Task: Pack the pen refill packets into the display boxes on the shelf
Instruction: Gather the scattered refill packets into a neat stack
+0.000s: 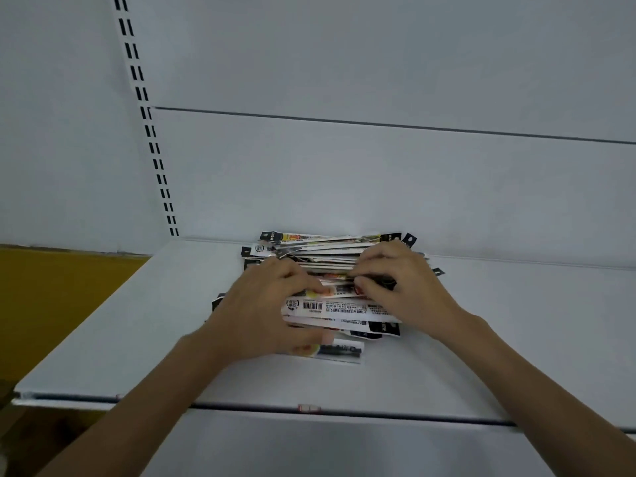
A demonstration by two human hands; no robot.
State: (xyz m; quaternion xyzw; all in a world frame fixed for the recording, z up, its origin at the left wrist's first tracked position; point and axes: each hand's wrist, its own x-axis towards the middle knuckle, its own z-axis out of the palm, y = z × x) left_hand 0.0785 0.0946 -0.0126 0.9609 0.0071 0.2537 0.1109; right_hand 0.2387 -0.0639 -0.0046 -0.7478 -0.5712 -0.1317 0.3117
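Pen refill packets (pixel 330 309): long, narrow, flat sleeves, mostly white with barcodes, black hang-tab ends and some yellow-red print. They lie in a loose, uneven heap, lengthwise left to right, toward the rear of the white shelf (pixel 137 339).

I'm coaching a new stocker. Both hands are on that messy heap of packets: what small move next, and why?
Probably draw both hands together to square one bundle: the left hand and right hand curl fingers round the loose heap of printed pen refill packets, which lie fanned and askew on the white metal shelf.
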